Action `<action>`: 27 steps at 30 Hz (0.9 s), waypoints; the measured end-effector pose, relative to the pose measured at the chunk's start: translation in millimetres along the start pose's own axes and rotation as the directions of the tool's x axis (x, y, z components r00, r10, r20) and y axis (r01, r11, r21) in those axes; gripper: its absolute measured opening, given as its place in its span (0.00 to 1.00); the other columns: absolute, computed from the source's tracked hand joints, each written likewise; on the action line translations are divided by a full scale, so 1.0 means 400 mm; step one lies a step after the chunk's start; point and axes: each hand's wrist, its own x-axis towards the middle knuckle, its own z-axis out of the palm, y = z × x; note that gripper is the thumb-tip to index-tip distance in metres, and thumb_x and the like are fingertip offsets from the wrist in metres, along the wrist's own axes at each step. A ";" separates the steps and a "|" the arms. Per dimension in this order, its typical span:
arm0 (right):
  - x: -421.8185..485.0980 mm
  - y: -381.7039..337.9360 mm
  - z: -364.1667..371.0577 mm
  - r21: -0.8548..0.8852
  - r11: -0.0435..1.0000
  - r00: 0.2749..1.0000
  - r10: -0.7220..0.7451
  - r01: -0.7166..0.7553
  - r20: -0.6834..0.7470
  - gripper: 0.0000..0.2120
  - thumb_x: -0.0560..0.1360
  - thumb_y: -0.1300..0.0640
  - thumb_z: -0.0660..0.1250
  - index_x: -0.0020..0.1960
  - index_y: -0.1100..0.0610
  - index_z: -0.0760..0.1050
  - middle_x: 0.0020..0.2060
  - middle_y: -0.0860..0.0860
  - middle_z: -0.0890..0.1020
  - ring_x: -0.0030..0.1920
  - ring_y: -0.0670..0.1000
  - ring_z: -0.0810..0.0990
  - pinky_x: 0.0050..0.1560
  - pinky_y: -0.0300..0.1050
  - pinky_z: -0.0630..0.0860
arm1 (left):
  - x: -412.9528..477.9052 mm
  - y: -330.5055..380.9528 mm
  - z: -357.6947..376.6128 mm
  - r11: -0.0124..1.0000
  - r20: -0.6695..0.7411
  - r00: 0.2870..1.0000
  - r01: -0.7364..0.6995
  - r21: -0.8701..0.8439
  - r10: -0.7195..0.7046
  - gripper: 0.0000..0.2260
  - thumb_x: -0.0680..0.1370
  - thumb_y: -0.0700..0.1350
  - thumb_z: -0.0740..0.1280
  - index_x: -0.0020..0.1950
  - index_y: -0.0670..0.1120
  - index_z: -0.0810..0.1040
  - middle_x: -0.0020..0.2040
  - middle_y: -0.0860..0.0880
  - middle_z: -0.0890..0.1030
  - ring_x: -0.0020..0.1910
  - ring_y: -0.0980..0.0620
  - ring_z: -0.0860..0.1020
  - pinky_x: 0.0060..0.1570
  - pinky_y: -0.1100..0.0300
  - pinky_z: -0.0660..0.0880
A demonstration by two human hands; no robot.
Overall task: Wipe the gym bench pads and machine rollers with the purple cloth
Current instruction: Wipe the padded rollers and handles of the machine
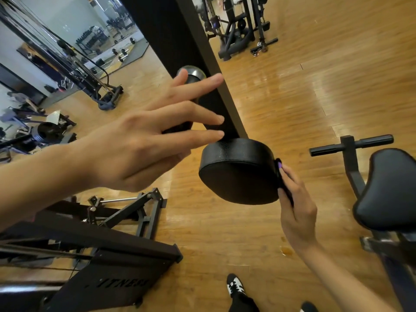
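Left hand (135,154) reaches forward at close range, forearm entering from the left, fingers straight and spread, holding nothing; fingertips are at the black upright post (180,41). Right of it, the round black roller (238,172) hangs over the wooden floor (315,97). Right hand (297,210), fingers nearly straight, presses the purple cloth (280,165) against the roller's right side.

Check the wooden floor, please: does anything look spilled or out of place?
Yes. A small amber, wet-looking spot lies on the glossy wooden floor, beside the right forearm; it looks like a spill.
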 end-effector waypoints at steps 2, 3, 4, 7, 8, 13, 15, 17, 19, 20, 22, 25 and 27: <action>-0.002 -0.032 0.021 0.020 0.994 0.993 0.112 -0.111 -0.043 0.18 0.83 0.67 0.60 0.72 0.65 0.72 0.70 0.58 0.76 0.73 0.56 0.74 0.71 0.60 0.72 | 0.004 -0.004 -0.012 0.999 0.042 0.999 -0.021 0.031 0.019 0.17 0.82 0.38 0.59 0.67 0.36 0.79 0.69 0.36 0.76 0.81 0.32 0.59 0.80 0.34 0.52; 0.033 -0.055 0.031 0.038 0.995 0.992 0.100 -0.097 -0.080 0.17 0.83 0.68 0.61 0.71 0.66 0.73 0.69 0.58 0.76 0.72 0.56 0.74 0.72 0.58 0.72 | 0.013 -0.006 -0.016 0.998 0.064 0.997 -0.036 0.056 0.033 0.17 0.82 0.39 0.59 0.67 0.36 0.79 0.69 0.36 0.77 0.81 0.33 0.60 0.79 0.35 0.54; 0.078 -0.077 0.040 0.047 0.998 0.995 0.056 -0.053 -0.087 0.16 0.82 0.69 0.62 0.69 0.67 0.74 0.68 0.60 0.77 0.72 0.57 0.74 0.73 0.57 0.71 | 0.022 -0.008 -0.024 0.995 0.104 0.993 -0.066 0.068 0.059 0.18 0.83 0.41 0.58 0.67 0.36 0.80 0.69 0.35 0.77 0.81 0.34 0.61 0.79 0.35 0.56; 0.111 -0.091 0.062 0.037 0.998 0.997 -0.056 0.058 -0.054 0.15 0.82 0.67 0.64 0.67 0.67 0.76 0.67 0.62 0.77 0.71 0.60 0.76 0.71 0.56 0.73 | 0.052 -0.019 -0.045 0.980 0.201 0.970 -0.164 0.115 0.139 0.20 0.83 0.47 0.59 0.67 0.35 0.80 0.72 0.36 0.75 0.80 0.36 0.63 0.78 0.37 0.59; 0.095 -0.081 0.057 0.060 0.998 0.999 -0.028 0.031 -0.044 0.15 0.82 0.63 0.64 0.68 0.66 0.75 0.68 0.62 0.77 0.71 0.60 0.76 0.71 0.55 0.74 | 0.061 -0.021 -0.049 0.971 0.219 0.962 -0.197 0.134 0.165 0.22 0.82 0.49 0.60 0.66 0.36 0.81 0.73 0.37 0.75 0.80 0.37 0.63 0.79 0.37 0.58; 0.102 -0.074 0.018 0.174 0.981 0.996 0.092 -0.088 -0.015 0.20 0.83 0.51 0.64 0.71 0.61 0.74 0.67 0.58 0.79 0.70 0.53 0.78 0.69 0.51 0.75 | 0.080 -0.021 -0.045 0.940 0.290 0.935 -0.270 0.207 0.205 0.23 0.79 0.54 0.62 0.62 0.39 0.85 0.73 0.40 0.75 0.81 0.40 0.63 0.79 0.37 0.57; 0.149 -0.082 0.032 0.213 0.969 0.991 0.131 -0.126 -0.011 0.21 0.82 0.55 0.66 0.73 0.56 0.72 0.68 0.56 0.79 0.70 0.49 0.77 0.69 0.43 0.74 | 0.080 -0.019 -0.044 0.945 0.304 0.933 -0.259 0.200 0.192 0.22 0.79 0.54 0.64 0.61 0.40 0.85 0.72 0.40 0.77 0.80 0.39 0.65 0.79 0.37 0.59; 0.150 -0.083 0.048 0.211 0.967 0.989 0.149 -0.144 -0.009 0.19 0.82 0.59 0.66 0.72 0.59 0.73 0.70 0.56 0.77 0.72 0.49 0.75 0.70 0.45 0.73 | 0.081 -0.012 -0.044 0.947 0.315 0.931 -0.255 0.195 0.186 0.21 0.78 0.54 0.64 0.60 0.40 0.86 0.71 0.41 0.78 0.79 0.38 0.66 0.77 0.37 0.62; 0.083 -0.054 0.058 0.183 0.967 0.982 0.186 -0.179 -0.021 0.16 0.82 0.64 0.64 0.70 0.62 0.76 0.69 0.56 0.78 0.71 0.51 0.75 0.70 0.49 0.73 | 0.079 -0.010 -0.040 0.949 0.310 0.932 -0.252 0.187 0.187 0.21 0.78 0.53 0.65 0.60 0.40 0.86 0.71 0.42 0.79 0.79 0.39 0.66 0.76 0.37 0.65; 0.039 -0.030 0.059 0.186 0.955 0.970 0.243 -0.232 -0.034 0.16 0.83 0.65 0.63 0.69 0.61 0.77 0.68 0.55 0.79 0.71 0.51 0.76 0.70 0.50 0.74 | 0.076 -0.009 -0.037 0.951 0.306 0.934 -0.249 0.182 0.186 0.21 0.78 0.53 0.65 0.60 0.40 0.86 0.70 0.42 0.79 0.79 0.39 0.66 0.75 0.36 0.65; -0.023 0.003 0.062 0.286 0.848 0.877 0.478 -0.447 -0.047 0.15 0.84 0.61 0.62 0.69 0.52 0.77 0.67 0.49 0.80 0.70 0.46 0.76 0.72 0.55 0.73 | 0.073 -0.009 -0.037 0.954 0.290 0.940 -0.239 0.180 0.180 0.20 0.78 0.52 0.66 0.60 0.40 0.86 0.70 0.42 0.79 0.79 0.39 0.66 0.75 0.36 0.65; -0.003 -0.027 0.073 0.344 0.733 0.763 0.643 -0.587 -0.068 0.15 0.84 0.59 0.62 0.67 0.47 0.78 0.64 0.43 0.81 0.68 0.41 0.76 0.71 0.55 0.74 | 0.071 -0.012 -0.040 0.955 0.289 0.943 -0.226 0.190 0.166 0.20 0.77 0.52 0.66 0.60 0.40 0.86 0.70 0.42 0.80 0.79 0.39 0.66 0.75 0.36 0.65; 0.069 -0.082 0.071 0.307 0.835 0.847 0.514 -0.457 -0.138 0.15 0.84 0.63 0.62 0.68 0.54 0.78 0.63 0.46 0.82 0.66 0.43 0.78 0.69 0.48 0.76 | 0.075 -0.010 -0.047 0.956 0.289 0.943 -0.223 0.189 0.162 0.20 0.77 0.52 0.66 0.59 0.40 0.86 0.69 0.42 0.80 0.79 0.39 0.67 0.75 0.36 0.66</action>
